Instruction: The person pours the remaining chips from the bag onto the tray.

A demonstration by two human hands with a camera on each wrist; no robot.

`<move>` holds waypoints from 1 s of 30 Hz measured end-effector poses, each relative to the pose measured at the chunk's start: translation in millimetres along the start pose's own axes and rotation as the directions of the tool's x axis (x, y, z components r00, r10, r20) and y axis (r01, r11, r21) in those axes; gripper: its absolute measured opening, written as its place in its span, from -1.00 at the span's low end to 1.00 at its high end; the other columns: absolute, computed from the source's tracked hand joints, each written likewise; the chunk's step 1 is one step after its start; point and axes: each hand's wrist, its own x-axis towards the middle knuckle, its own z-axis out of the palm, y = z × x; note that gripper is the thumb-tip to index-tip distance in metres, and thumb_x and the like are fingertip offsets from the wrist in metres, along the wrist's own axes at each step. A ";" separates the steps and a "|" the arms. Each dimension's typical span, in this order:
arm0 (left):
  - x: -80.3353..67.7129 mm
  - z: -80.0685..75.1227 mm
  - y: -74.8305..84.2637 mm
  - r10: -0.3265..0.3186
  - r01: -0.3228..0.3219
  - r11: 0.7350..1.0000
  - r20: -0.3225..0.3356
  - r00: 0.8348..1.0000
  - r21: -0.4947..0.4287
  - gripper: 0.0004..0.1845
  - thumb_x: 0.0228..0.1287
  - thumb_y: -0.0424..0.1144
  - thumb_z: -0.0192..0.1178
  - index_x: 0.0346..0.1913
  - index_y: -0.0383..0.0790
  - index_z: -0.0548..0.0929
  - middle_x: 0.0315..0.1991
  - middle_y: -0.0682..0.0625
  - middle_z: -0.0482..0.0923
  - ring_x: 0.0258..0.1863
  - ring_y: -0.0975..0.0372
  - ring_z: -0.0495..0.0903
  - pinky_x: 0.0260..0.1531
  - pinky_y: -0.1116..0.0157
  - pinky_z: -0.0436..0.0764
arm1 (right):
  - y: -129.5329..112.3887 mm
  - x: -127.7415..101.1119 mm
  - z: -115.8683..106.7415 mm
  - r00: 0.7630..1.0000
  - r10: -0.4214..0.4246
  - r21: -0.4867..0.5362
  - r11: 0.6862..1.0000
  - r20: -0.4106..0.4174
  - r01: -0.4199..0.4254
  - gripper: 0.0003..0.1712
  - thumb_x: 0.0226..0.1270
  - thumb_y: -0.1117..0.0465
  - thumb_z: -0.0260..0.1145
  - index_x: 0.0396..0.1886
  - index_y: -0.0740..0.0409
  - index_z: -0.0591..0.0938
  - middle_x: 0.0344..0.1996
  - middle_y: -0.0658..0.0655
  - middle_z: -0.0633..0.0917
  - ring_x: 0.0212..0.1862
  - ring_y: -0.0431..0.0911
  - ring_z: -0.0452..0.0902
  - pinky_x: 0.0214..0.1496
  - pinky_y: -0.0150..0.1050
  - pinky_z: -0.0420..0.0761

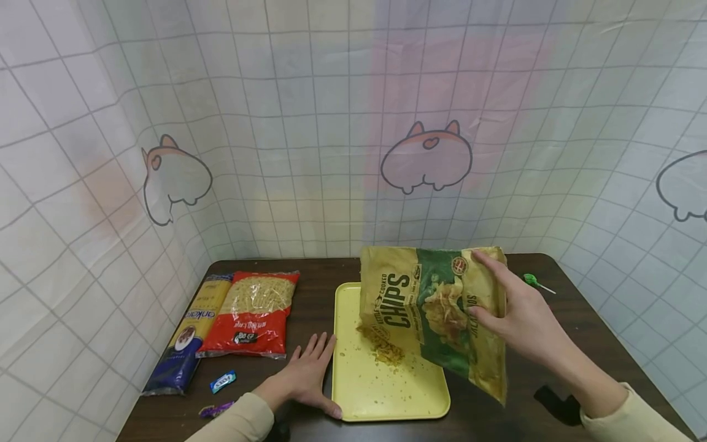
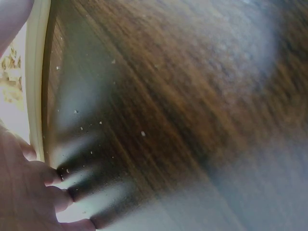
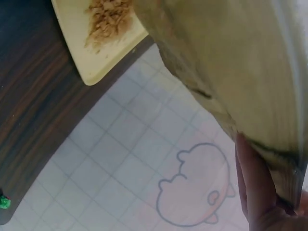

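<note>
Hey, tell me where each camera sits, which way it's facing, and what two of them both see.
Head: worn on the head, facing forward and down at the yellow tray, chips bag and grid-patterned backdrop; left hand, right hand and sleeves show.
Left wrist: on that wrist, facing the tabletop beside the tray's rim; part of the left hand shows.
Right wrist: on that wrist, facing the bag, tray corner and backdrop; part of the right hand shows.
Shared: head and right wrist both show the crumbs and green lollipop.

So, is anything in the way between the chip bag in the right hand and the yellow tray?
Nothing visible is. The right hand holds the chip bag over the yellow tray, where crumbs lie. The left hand is at the tray's left edge, not between them.
</note>
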 end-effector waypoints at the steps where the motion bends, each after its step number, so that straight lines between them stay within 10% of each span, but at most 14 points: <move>1: 0.1 0.3 -0.1 -0.001 0.001 1.000 0.000 1.000 0.000 0.54 -0.26 0.48 0.52 0.66 -0.24 -0.09 0.66 -0.31 -0.13 0.64 -0.23 -0.10 0.45 -0.38 0.07 | -1.3 -0.4 0.1 1.000 -0.001 0.000 1.000 0.005 0.001 0.08 0.23 0.32 0.51 0.65 -0.04 0.14 0.51 0.34 0.36 -0.75 -0.33 0.06 -0.42 -0.30 0.32; 13: 1.3 1.9 -1.3 -0.003 0.003 1.000 0.001 1.000 0.006 0.55 -0.27 0.49 0.52 0.66 -0.23 -0.10 0.66 -0.31 -0.13 0.64 -0.21 -0.11 0.45 -0.37 0.07 | -9.9 -8.1 -4.1 0.993 0.035 -0.004 0.999 0.115 -0.035 0.09 0.20 0.24 0.53 0.65 -0.01 0.14 0.50 0.32 0.38 -0.60 -0.27 0.26 -0.49 -0.30 0.34; 19: -0.4 -0.4 0.3 0.001 -0.001 1.000 -0.005 1.000 0.003 0.55 -0.26 0.48 0.52 0.66 -0.24 -0.09 0.65 -0.32 -0.12 0.64 -0.22 -0.11 0.45 -0.37 0.07 | -8.6 -10.2 -4.5 0.994 -0.001 -0.024 1.000 0.111 0.004 0.09 0.19 0.19 0.55 0.64 0.04 0.17 0.48 0.32 0.41 -0.23 -0.06 0.64 -0.31 -0.26 0.44; 30: -1.1 -1.0 0.0 0.012 -0.012 1.000 0.001 1.000 -0.009 0.54 -0.25 0.47 0.53 0.66 -0.25 -0.10 0.66 -0.32 -0.14 0.64 -0.23 -0.12 0.45 -0.38 0.06 | -2.6 -15.0 1.9 0.992 -0.061 -0.007 0.998 0.114 0.062 0.08 0.20 0.21 0.56 0.64 0.06 0.17 0.50 0.28 0.39 0.22 0.22 0.61 0.10 0.19 0.62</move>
